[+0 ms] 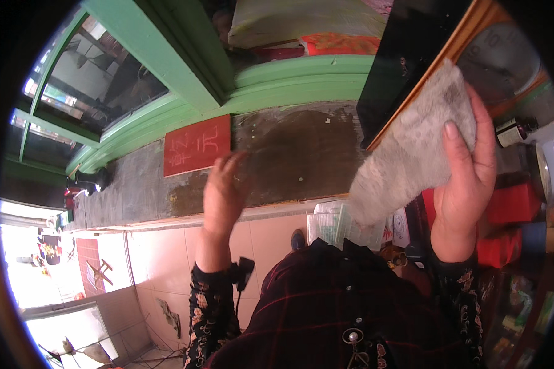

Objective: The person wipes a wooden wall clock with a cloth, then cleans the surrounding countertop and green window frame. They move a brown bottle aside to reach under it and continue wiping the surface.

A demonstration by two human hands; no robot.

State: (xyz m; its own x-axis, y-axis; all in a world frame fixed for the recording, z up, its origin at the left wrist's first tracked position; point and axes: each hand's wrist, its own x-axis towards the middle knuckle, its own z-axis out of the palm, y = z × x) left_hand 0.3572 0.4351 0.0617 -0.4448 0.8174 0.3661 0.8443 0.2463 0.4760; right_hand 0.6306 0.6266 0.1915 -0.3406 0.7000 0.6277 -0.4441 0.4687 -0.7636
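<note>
My right hand (pixel 466 170) grips a worn greyish-white fluffy cloth (pixel 404 147), which hangs down to the left in front of the wood-framed clock (pixel 498 60). The thumb lies on the near face of the cloth, and the other fingers are mostly behind it. My left hand (pixel 224 193) is raised over the front part of a dark, stained ledge (pixel 300 147), and nothing shows in its slightly blurred, parted fingers. Just beyond those fingertips, a red board (pixel 197 145) with chalk-like writing lies on the ledge; whether they touch cannot be told.
A green window frame (pixel 300 78) runs behind the ledge. A black panel (pixel 406 60) stands upright beside the clock. Clear plastic containers (pixel 337 221) sit below the ledge, and red boxes (pixel 510 203) are at right. A dark bottle (pixel 512 131) lies beyond my right hand.
</note>
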